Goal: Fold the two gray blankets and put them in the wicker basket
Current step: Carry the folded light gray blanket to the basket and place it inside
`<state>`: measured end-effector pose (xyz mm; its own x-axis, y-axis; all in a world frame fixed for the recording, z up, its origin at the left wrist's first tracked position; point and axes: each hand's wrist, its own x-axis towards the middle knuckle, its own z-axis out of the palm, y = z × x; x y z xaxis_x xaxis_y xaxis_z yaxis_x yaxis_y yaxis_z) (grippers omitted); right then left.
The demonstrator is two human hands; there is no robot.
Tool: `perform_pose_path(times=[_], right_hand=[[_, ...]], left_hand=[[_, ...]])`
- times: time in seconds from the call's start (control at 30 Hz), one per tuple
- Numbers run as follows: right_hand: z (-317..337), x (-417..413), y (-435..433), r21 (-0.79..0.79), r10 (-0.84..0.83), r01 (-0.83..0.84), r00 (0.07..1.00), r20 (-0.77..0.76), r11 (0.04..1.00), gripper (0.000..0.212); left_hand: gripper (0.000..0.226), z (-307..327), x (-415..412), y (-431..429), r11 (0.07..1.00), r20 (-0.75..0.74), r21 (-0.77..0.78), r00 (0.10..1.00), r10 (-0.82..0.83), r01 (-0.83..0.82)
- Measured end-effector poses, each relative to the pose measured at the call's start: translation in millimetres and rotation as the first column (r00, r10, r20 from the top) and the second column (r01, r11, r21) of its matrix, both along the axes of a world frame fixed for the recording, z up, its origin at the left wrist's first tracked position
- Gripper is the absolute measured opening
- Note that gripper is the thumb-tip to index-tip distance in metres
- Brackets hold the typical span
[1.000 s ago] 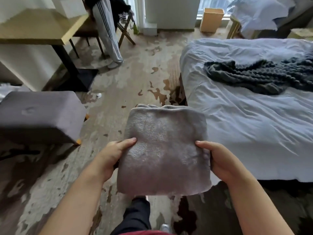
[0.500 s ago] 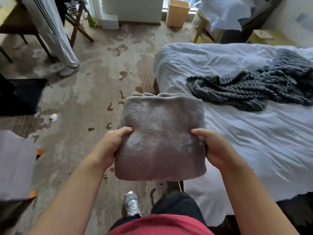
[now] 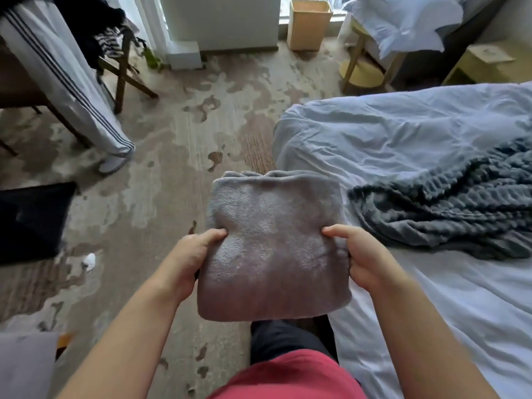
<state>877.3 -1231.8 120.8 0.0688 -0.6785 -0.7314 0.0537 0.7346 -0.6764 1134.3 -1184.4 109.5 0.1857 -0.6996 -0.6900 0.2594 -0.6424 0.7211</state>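
Gripping the folded, plush gray blanket (image 3: 273, 249) at both sides: left hand (image 3: 190, 260), right hand (image 3: 365, 260).

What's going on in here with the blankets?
A person is tidying up blankets. The left hand and right hand grip the sides of a folded gray fleece blanket, held in the air beside the bed. A second, darker knitted blanket lies crumpled and unfolded on the bed. The wicker basket stands across the room, so the folded one is not yet in it.
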Motion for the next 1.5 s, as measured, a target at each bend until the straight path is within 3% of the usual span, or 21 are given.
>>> perform_pose_path(times=[0.17, 0.27, 0.37, 0.43, 0.67, 0.83, 1.0, 1.13, 1.27, 1.5], right_hand=[[22, 61, -155, -0.02, 0.103, -0.103, 0.994, 0.027, 0.995, 0.011], [37, 95, -238, -0.069, 0.166, -0.161, 0.983, 0.073, 0.985, 0.03], [40, 124, -302, -0.107, 0.23, -0.223, 0.971, 0.067, 0.969, 0.006], [32, 135, -340, -0.111, 0.238, -0.23, 0.969, 0.07, 0.967, 0.014], [5, 152, -488, -0.055, 0.145, -0.15, 0.985, -0.09, 0.987, 0.017], [12, 156, -613, -0.066, -0.079, 0.067, 0.978, -0.194, 0.996, 0.017], [27, 153, -711, -0.12, -0.242, 0.224, 0.955, -0.169, 0.967, 0.006], [31, 143, -776, -0.083, -0.294, 0.284, 0.943, -0.157, 0.955, 0.01], [18, 135, -875, -0.055, -0.298, 0.293, 0.941, -0.16, 0.954, 0.016], [-4, 155, -1096, 0.015, -0.14, 0.142, 0.986, -0.091, 0.99, 0.018]], left_hand=[[0.026, 29, 42, -119, 0.99, 0.039, -0.008, 0.989, 0.141, -0.141], [0.03, 45, 70, -179, 0.966, 0.078, -0.03, 0.962, 0.26, -0.258], [0.03, 50, 96, -233, 0.963, 0.169, -0.034, 0.948, 0.268, -0.267], [0.03, 48, 112, -273, 0.962, 0.182, -0.023, 0.945, 0.27, -0.271], [0.018, 14, 152, -467, 1.0, 0.139, 0.005, 0.99, 0.026, -0.027], [0.018, 7, 166, -640, 0.977, 0.099, -0.016, 0.973, -0.209, 0.212], [0.022, 19, 168, -789, 0.922, 0.096, -0.037, 0.92, -0.38, 0.385], [0.021, 19, 161, -882, 0.88, 0.076, -0.008, 0.878, -0.472, 0.474], [0.015, 7, 161, -978, 0.852, 0.042, 0.011, 0.851, -0.524, 0.524], [0.008, 6, 193, -1164, 0.914, 0.076, 0.121, 0.914, -0.398, 0.388]])
